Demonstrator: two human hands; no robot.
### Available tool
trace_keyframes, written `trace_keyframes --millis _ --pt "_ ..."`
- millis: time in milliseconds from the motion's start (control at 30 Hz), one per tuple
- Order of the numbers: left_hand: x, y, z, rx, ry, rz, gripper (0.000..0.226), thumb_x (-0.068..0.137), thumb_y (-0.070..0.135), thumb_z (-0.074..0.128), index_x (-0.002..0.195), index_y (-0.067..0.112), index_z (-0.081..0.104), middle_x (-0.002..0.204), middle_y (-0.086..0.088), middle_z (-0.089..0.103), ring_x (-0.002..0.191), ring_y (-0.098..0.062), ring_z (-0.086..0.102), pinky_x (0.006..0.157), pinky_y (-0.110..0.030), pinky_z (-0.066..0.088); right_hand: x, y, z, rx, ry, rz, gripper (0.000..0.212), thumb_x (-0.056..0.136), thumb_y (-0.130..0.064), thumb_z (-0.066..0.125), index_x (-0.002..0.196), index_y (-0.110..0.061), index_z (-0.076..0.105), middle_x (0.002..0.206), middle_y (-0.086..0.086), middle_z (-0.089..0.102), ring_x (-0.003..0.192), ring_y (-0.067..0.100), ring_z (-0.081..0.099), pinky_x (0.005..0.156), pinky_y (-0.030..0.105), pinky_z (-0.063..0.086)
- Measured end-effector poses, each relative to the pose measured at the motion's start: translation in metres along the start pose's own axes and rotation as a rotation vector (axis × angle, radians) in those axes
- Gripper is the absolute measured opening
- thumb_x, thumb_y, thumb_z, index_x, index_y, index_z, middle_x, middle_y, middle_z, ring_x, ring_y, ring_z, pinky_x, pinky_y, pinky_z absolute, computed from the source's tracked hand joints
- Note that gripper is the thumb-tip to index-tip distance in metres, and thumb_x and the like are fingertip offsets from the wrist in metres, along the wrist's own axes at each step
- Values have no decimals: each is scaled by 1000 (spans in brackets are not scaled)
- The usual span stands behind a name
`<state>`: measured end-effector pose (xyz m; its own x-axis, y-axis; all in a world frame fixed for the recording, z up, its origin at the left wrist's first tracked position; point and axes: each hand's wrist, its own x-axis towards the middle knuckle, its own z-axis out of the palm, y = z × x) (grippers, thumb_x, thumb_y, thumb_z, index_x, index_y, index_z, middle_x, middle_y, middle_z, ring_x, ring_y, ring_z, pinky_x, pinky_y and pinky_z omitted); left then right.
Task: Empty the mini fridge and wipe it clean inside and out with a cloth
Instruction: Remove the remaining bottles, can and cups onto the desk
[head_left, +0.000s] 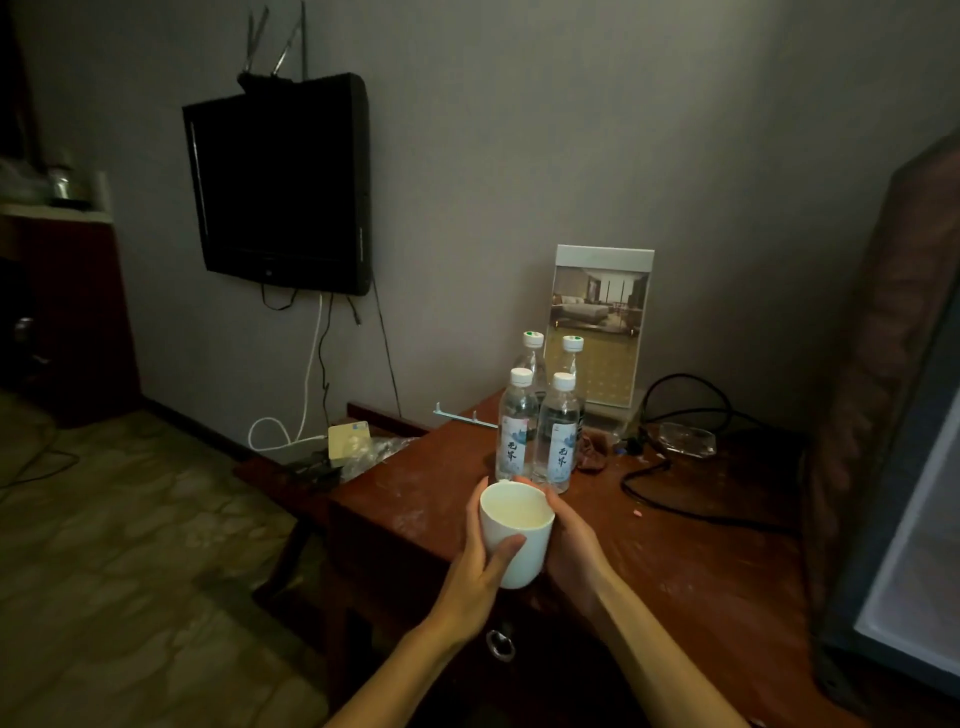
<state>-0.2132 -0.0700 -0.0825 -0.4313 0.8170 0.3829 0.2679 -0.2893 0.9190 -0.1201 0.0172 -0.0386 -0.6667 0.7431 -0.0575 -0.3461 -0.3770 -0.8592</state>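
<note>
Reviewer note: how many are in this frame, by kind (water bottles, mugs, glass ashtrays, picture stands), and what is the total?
Water bottles: 4
White mug: 1
Glass ashtray: 1
Picture stand: 1
Total: 7

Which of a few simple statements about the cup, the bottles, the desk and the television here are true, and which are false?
1. Both hands, left hand and right hand, hold the white cup. True.
2. Six water bottles stand on the desk. False: there are four, all capped and bunched together.
3. The bottles stand beyond the cup, farther from the person. True.
4. The television on the wall is showing a programme. False: its screen is dark.
5. A black cable lies across the desk. True.
</note>
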Motion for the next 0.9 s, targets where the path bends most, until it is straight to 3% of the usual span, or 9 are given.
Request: trace_keyframes --millis 167,300,400,500,600,700,767,900 --pt "5 -7 -7 24 -11 -13 96 67 78 59 143 47 8 135 34 33 117 21 42 88 -6 41 7 10 -5 -95 -3 -56 31 99 -28 43 113 -14 68 115 7 70 107 22 65 94 39 50" --pt "7 -7 -10 40 -43 -37 87 72 66 60 140 51 8 138 28 36 118 18 44 90 -9 41 6 19 -8 -53 -73 -1 45 92 -42 43 124 -16 61 121 6 68 112 21 63 96 37 49" --pt "8 -8 -15 76 -85 -44 93 76 54 71 143 49 7 142 23 36 123 12 44 93 -12 42 5 26 -14 -82 -102 -28 53 85 -46 57 129 -17 57 128 6 64 119 23 59 104 43 44" --pt "7 -10 -21 203 -147 -21 114 73 42 81 148 44 -5 141 24 35 124 4 47 94 -14 45 4 28 -18 -208 -130 -109 68 71 -40 78 130 -16 54 123 6 66 114 24 62 92 39 53" --pt "7 -11 -25 258 -171 13 123 69 41 85 149 41 -8 142 27 33 125 8 45 94 -13 44 2 27 -23 -266 -176 -143 65 68 -21 78 128 -17 53 118 3 69 107 17 65 81 28 54" --pt "10 -12 -26 205 -167 3 106 70 31 86 147 37 13 140 24 38 125 12 43 94 -10 41 0 29 -29 -439 -188 -197 78 62 -21 85 131 -25 50 124 -3 65 113 13 62 90 30 52" --pt "12 -14 -28 164 -142 -41 90 68 30 88 136 41 30 134 22 48 120 9 50 92 -13 44 1 29 -30 -483 -172 -228 76 62 -15 86 129 -27 51 122 -6 66 112 11 62 88 28 52" --pt "21 -21 -31 129 -76 -114 89 63 32 90 136 36 39 131 14 56 115 -1 58 89 -23 52 14 28 -28 -542 -99 -283 71 58 -18 87 122 -28 58 116 -7 69 107 10 64 84 27 55"
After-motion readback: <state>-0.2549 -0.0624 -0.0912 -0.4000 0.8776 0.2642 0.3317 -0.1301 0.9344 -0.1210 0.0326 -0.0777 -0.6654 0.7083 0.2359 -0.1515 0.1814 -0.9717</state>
